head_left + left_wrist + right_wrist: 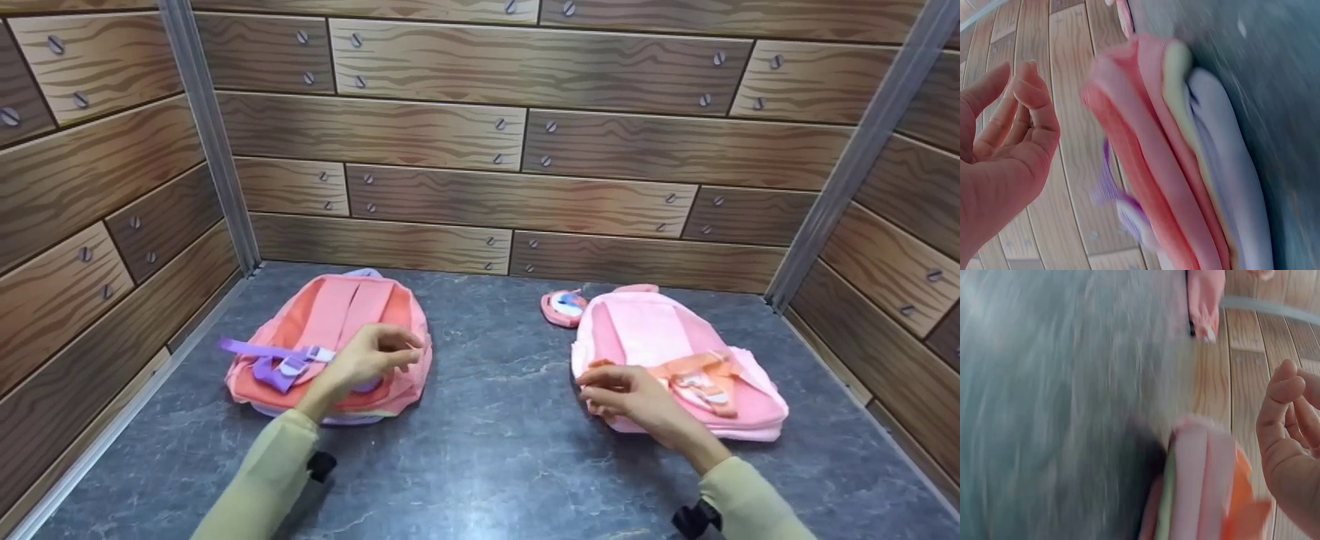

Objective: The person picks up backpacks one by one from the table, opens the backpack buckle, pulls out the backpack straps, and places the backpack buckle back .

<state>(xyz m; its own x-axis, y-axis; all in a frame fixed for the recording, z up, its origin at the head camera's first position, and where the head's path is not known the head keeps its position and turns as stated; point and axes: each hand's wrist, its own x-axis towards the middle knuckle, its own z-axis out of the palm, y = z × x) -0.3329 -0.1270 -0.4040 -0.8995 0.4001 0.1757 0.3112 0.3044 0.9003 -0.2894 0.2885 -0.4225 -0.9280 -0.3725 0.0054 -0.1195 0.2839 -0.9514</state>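
On the left of the table lies a coral-pink backpack (409, 315), its straps upward, with purple webbing and buckles (289, 365) across it. My left hand (367, 354) hovers over its right part, fingers loosely bent and holding nothing. In the left wrist view a gap parts the hand (1010, 135) from the backpack (1151, 146). A light pink backpack (637, 322) with orange webbing (709, 379) lies on the right. Over its near left side hangs my right hand (630, 394), fingers relaxed. The right wrist view shows that hand (1292, 439) apart from the blurred backpack (1190, 484).
A small round pink pouch (564, 307) with a colourful picture lies against the light pink backpack's far left side. Wood-patterned panels (517, 142) wall the dark marbled table (487, 450) at the back and sides. A black wrist strap (697, 517) shows on the right sleeve.
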